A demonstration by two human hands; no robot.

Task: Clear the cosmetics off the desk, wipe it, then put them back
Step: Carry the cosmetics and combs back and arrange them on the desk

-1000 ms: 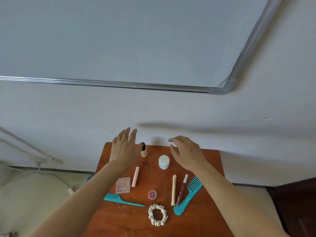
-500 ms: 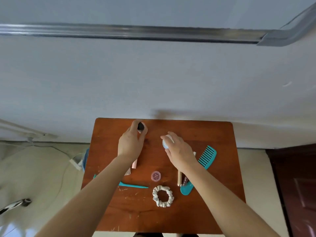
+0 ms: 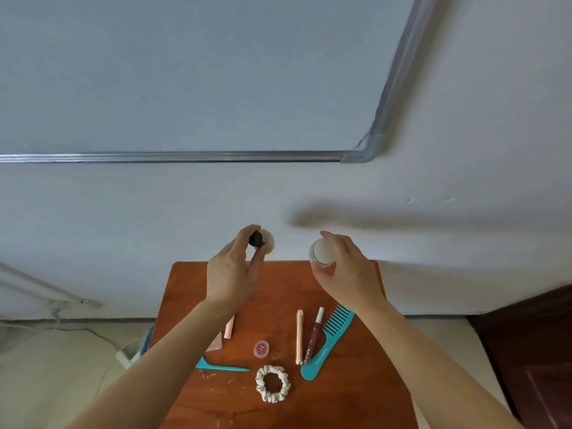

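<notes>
My left hand (image 3: 231,274) grips a small beige bottle with a black cap (image 3: 262,239), lifted above the far edge of the brown desk (image 3: 356,394). My right hand (image 3: 346,270) holds a white jar with a blue band (image 3: 321,252), also raised off the desk. On the desk lie a pink tube (image 3: 229,328), a pink compact (image 3: 215,343) partly under my left forearm, a small pink pot (image 3: 261,349), a gold stick (image 3: 299,337), a dark red lip gloss (image 3: 313,335), a wide teal comb (image 3: 328,342), a teal tail comb (image 3: 223,366) and a pale scrunchie (image 3: 273,383).
The desk stands against a pale wall with a metal-framed whiteboard (image 3: 185,72) above. A white power strip (image 3: 123,356) and cables lie on the floor at the left. A dark wooden door (image 3: 532,351) is at the right.
Both hands closed on the bottle and the jar and lifted them off the desk. The camera tilted upward again.
</notes>
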